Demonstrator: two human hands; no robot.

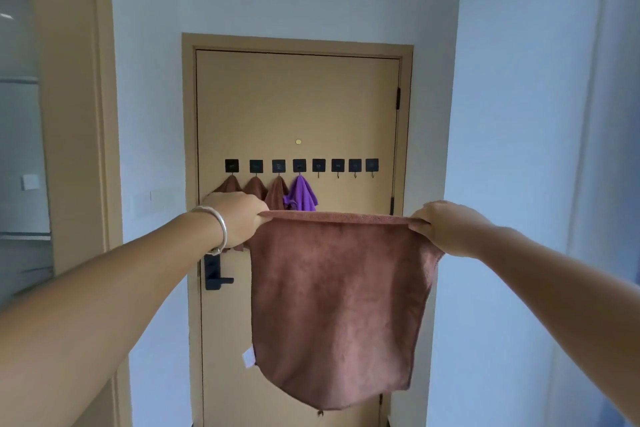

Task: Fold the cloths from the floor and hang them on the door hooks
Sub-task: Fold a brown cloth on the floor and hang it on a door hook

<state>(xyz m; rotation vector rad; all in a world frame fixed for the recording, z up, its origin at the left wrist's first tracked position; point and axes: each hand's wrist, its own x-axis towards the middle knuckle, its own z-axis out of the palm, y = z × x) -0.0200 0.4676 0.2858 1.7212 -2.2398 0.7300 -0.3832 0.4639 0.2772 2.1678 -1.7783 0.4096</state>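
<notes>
Head view: brown cloth [341, 305] held up in front of the door [298, 104], stretched by its top edge between both hands and hanging flat below them. Left hand [237, 218] pinches the top left corner, fingers curled tight around the edge; a silver bangle [216, 224] sits on that wrist. Right hand [448, 227] grips the top right corner, fingers clenched on the fabric. A white tag [248, 357] shows at the lower left edge. Behind, a row of black hooks [337, 165] crosses the door: the left three carry brown cloths [276, 192], the fourth a purple cloth [300, 194], the other four bare. A black handle [213, 272] sits below the left wrist.
</notes>
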